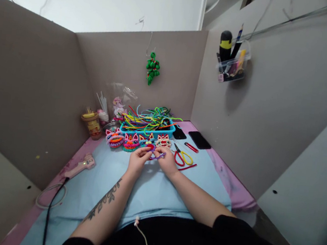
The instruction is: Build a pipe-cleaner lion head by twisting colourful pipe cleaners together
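Observation:
My left hand (140, 158) and my right hand (164, 159) meet over the blue cloth, fingers pinched on a purple pipe cleaner (157, 156). It is bent into a loop, with some red showing beside it near my left fingertips. Just beyond my hands stand several fuzzy animal heads made of pipe cleaners, among them a pink one (131, 142) and a cream one with red (164, 140). Scissors (183, 157) with one red and one yellow handle lie to the right of my right hand. Near them is a red pipe cleaner (187, 167).
Behind the heads, a blue basket (126, 131) overflows with coloured pipe cleaners. At the right lie a red-handled cutter (191, 147) and phones (199, 140). A pink glue gun (81, 166) with a black cord rests at the left, near a cup (91, 124). Grey partitions (169, 79) surround the table.

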{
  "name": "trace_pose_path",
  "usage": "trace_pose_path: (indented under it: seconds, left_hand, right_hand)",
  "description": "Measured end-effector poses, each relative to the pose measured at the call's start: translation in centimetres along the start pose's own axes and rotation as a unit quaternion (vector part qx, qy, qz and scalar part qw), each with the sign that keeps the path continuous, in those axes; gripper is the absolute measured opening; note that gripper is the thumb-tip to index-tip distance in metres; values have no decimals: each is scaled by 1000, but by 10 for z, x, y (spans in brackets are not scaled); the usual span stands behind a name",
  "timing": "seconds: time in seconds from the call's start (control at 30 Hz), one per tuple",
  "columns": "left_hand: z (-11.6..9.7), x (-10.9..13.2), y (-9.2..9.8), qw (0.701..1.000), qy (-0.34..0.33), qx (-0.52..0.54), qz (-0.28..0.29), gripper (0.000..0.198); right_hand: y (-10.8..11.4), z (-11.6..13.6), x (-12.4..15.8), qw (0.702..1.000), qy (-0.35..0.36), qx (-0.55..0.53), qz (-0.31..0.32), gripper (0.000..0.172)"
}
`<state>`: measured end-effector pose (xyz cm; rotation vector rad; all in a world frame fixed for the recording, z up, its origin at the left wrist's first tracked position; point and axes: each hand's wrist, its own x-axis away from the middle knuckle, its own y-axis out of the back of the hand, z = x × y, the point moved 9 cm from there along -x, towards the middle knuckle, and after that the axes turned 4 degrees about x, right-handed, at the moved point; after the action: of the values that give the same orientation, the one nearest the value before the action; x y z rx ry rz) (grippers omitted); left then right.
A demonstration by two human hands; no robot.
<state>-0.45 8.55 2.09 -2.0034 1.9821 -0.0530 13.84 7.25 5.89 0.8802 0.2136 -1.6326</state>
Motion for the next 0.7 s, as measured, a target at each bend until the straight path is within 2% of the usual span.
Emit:
trace_pose_path:
  seconds: [0.1,0.2,0.27,0.37,0.47,0.6,0.7]
  left_hand:
    - [0,0,0,1000,3,5,0,39]
    - [-2,-2,4,1000,-5,12,-16,38]
    - [-3,-4,10,999,-15,16,-36,39]
    - [-5,-5,17,998,-27,17,-63,41]
    - [-4,-6,18,997,-28,15,-64,41]
    - [-2,-7,19,998,-30,2,-59,40]
    - [1,-8,25,996,-21,-7,-84,37]
  right_hand:
    - [-2,-3,-2,1000,-10,-13,19,12]
    - [-2,-6,-2,1000,-14,-25,7,9]
    - [-4,-3,0,999,1,-34,11,19]
    - [-14,6,5,997,26,-60,50,31]
    - [-21,12,11,992,26,-96,81,17]
    - [-20,5,9,981,-25,-175,82,15]
    - [-9,-14,0,959,-80,-270,38,15]
